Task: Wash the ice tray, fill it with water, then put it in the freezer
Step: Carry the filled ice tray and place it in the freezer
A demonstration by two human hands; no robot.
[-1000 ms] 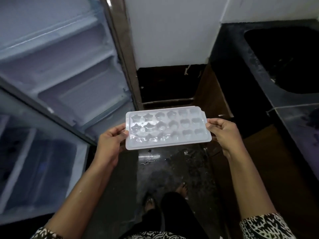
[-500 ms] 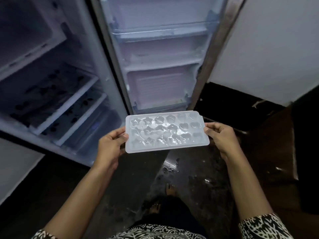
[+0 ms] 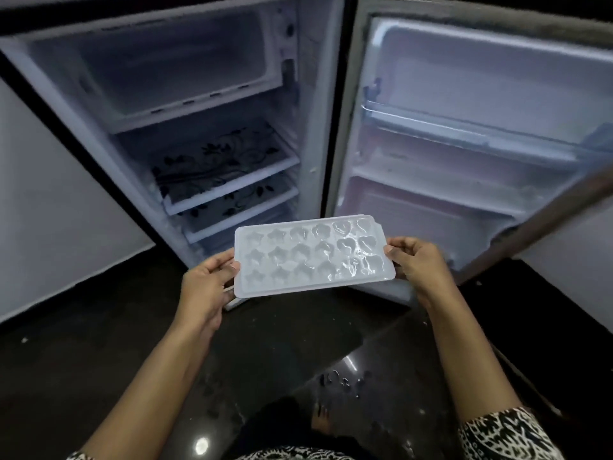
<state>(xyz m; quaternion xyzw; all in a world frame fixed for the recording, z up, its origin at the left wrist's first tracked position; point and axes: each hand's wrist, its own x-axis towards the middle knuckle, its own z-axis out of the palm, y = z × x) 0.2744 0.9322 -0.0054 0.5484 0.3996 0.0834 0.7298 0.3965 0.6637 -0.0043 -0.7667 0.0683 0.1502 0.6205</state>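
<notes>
We log the ice tray (image 3: 311,257): translucent whitish plastic, glossy, glinting at the right end. Door liner (image 3: 481,71): smooth white plastic, dull sheen. Floor (image 3: 99,360): dark, polished, reflective. Sleeve (image 3: 507,433): patterned cloth, matt.

The room is dim and bluish, and the lightest parts are the pale inside of the open fridge (image 3: 205,78) at 11 o'clock and its door (image 3: 464,144) at 1 o'clock. The dark floor (image 3: 99,360) is shiny, with small white spots of glare at 7 o'clock and near 6 o'clock, and the ice tray (image 3: 311,257) glints at its 3 o'clock end. Straight lines bend near the edges, and the corners look soft and grainy.
</notes>
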